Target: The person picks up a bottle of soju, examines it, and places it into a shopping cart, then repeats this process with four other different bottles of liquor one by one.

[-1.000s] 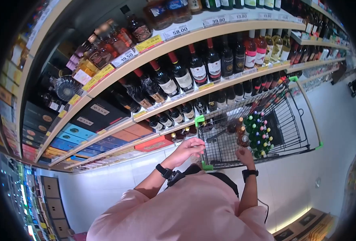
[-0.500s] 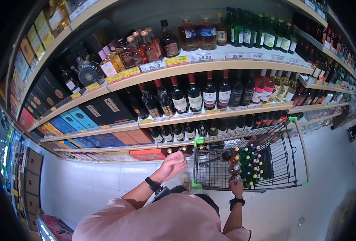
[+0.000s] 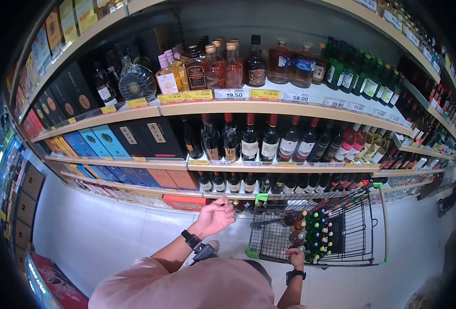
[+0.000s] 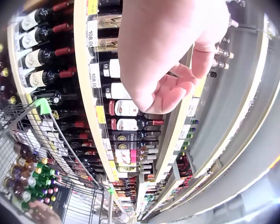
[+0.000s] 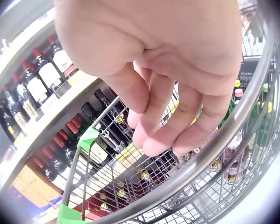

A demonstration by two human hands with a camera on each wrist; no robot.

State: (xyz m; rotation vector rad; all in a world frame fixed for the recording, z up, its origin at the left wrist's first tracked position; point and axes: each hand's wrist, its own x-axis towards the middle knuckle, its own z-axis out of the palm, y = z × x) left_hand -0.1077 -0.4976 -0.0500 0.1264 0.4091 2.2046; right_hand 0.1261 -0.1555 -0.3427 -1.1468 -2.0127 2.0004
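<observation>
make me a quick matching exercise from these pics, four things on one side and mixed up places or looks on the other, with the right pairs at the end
Column one
1. left hand
2. right hand
3. shopping cart
4. red box

Column two
A. low down, beneath the orange boxes
B. wire sides with green corner pieces
C. outside the cart, in front of the shelves
D. at the cart's near side, close to the bottles in the cart

Right pairs: 1-C, 2-D, 3-B, 4-A
</observation>
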